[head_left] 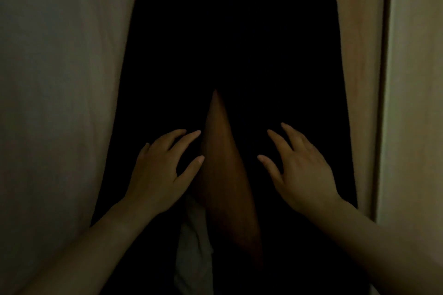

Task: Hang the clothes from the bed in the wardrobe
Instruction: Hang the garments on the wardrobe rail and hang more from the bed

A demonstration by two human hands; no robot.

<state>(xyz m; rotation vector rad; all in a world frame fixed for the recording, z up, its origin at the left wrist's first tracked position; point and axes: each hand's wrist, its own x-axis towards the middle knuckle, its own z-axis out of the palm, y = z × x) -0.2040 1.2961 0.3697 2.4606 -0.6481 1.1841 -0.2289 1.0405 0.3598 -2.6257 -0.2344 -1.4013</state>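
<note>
1. While the light is very low, both hands show: left hand (159, 175) and right hand (300, 172), reaching fwd into a dark gap.
2. Fingers – both spread wide, palms facing away, nothing gripped in either. Left fingertips (196, 133) sit at the edge of a brown garment (225, 179) hanging in the middle; whether they touch it is hard to tell. Right hand lies over black – can't tell if that's dark cloth or empty shadow.
3. Task's thing: clothes already hanging in the wardrobe. Pale garment (60, 79) on the left, pinkish-beige garment (357, 55) on the right, brown one between, a bit of white fabric (194, 246) low beside it. No hanger or rail in view, bed not in view.
4. Pale panel (414, 103) at far right, prob. wardrobe side or door – unsure.
5. Step, my guess: parting or settling hung items to make room or straighten them.
6. To do it well: push with flat palms, each hand outward, so cloth slides along the rail rather than bunching. Keep pressure high up near the hangers if reachable; low pushes just swing the hems.
7. Risk: a garment slipping off an unseen hanger in the dark, so go slow and check by feel.
</note>
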